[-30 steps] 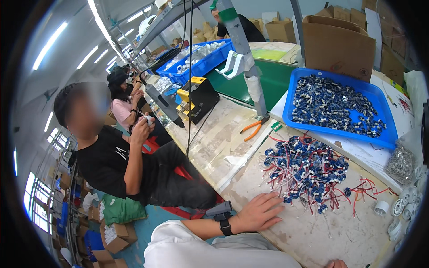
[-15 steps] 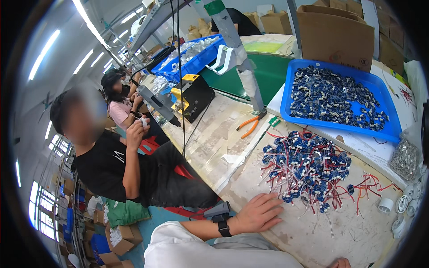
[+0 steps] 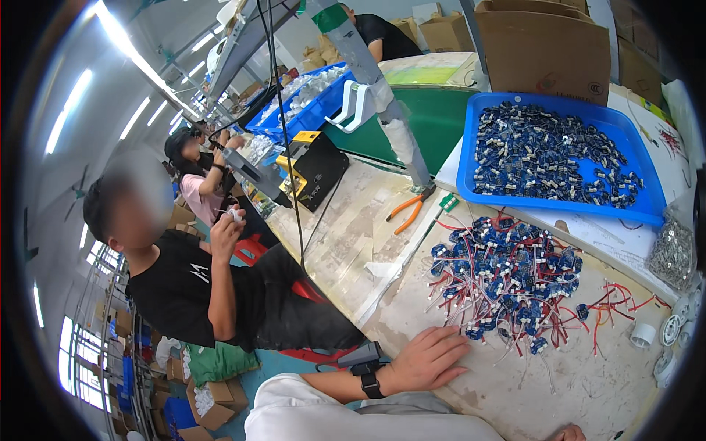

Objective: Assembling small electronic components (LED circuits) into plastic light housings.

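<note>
Left grip (image 3: 430,360) lies loosely spread, empty, beside the wired circuit boards (image 3: 507,275) heaped on the desk (image 3: 544,400); right grip (image 3: 569,434) is too cropped to judge. Probably light, kinda fragile: pinch board edges, not floppy wires (image 3: 609,301).

Beyond the fingers (image 3: 450,345) of the left hand (image 3: 415,365), the heaped circuit boards (image 3: 515,272) were blue, their wires (image 3: 479,290) red and white. Farther beyond the fingers, the tray (image 3: 529,203) was bright blue, the plier grips (image 3: 411,220) orange and the belt (image 3: 434,121) plain green. Beneath the fingers, the worktop (image 3: 489,400) was beige with grey mottling; behind them, the watch strap (image 3: 371,386) was black.
</note>
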